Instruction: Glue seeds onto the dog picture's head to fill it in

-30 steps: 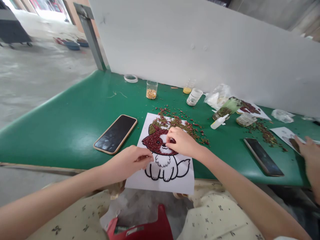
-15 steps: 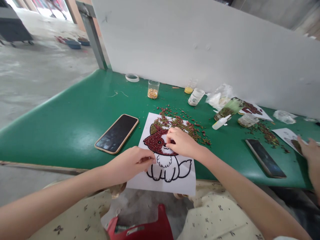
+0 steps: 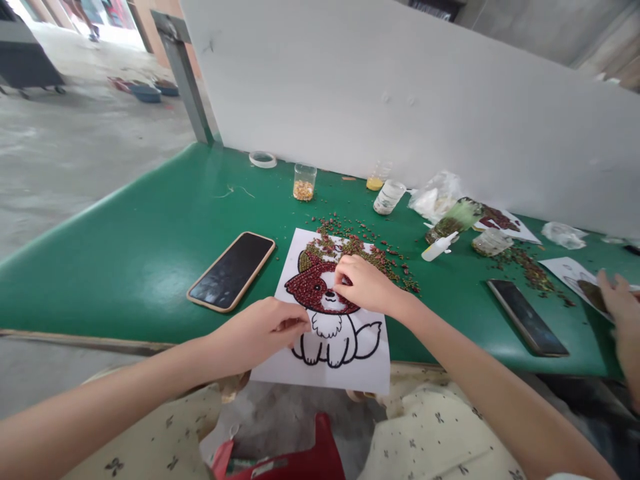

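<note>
Paper (image 3: pixel 367 375), white with a printed black-outlined fox (image 3: pixel 324 345), overhangs the near edge of the green tabletop (image 3: pixel 125 260) in the head view; dark-red seeds (image 3: pixel 303 285) cover much of the fox's head. The left hand (image 3: pixel 273 327) is by its chest, the right hand (image 3: pixel 364 284) at its muzzle, fingers curled; whether they pinch anything, I cannot tell. Both have barely shifted, so work likely stays on the face.

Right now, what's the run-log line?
left hand: over left edge of fox-like drawing; right hand: at its face; seeds: across its top; smartphone: left of drawing
</note>
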`<state>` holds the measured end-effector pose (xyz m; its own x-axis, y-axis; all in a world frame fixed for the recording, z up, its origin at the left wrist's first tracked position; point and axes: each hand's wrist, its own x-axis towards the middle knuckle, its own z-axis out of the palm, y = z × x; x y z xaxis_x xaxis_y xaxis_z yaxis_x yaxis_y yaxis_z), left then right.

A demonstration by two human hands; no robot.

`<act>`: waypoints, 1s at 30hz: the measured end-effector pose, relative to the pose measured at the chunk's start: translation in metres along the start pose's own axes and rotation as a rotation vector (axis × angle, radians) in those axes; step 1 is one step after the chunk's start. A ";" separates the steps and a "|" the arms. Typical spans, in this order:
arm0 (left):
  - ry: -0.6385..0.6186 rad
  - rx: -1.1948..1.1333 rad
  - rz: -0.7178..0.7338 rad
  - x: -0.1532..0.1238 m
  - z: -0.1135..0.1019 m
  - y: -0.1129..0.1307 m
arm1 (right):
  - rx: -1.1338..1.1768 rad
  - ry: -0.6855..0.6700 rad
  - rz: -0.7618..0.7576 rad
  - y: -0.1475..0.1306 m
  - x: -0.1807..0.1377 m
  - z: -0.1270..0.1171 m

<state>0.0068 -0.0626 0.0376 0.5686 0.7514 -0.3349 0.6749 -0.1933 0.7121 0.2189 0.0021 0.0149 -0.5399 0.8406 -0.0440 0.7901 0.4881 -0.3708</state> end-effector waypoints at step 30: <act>-0.028 -0.005 0.025 -0.003 -0.001 0.005 | -0.112 0.009 -0.028 -0.009 -0.005 -0.001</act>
<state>0.0080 -0.0652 0.0433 0.5982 0.7282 -0.3344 0.6580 -0.2083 0.7236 0.2149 -0.0062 0.0193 -0.5602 0.8280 -0.0261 0.8023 0.5344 -0.2660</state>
